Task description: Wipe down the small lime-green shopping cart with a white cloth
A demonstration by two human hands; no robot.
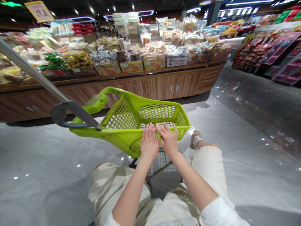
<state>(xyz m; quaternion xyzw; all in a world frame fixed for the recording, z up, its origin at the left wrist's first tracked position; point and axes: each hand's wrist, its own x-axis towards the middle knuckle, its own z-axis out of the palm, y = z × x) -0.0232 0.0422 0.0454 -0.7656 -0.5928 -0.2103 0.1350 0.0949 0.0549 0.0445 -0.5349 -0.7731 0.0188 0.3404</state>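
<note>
A lime-green shopping cart (124,135) with a perforated plastic basket stands sideways before me; no goods show in the visible part of its basket. My left hand (150,142) rests on the near rim, its fingers stretched out and lying side by side over the edge. Just right of it, my right hand (168,139) touches the same rim with fingers spread. Neither hand grasps anything. At the cart's left end is a green handle (96,103), and near it a grey hooked piece (78,114) joined to a long metal bar (35,73).
Beyond the cart runs a wood-panelled display counter (162,86) heaped with packaged foods. A price sign (39,11) hangs at upper left. Shelves of colourful packets (254,53) stand at right. Glossy grey floor tiles (256,150) lie around the cart, and my legs straddle its near side.
</note>
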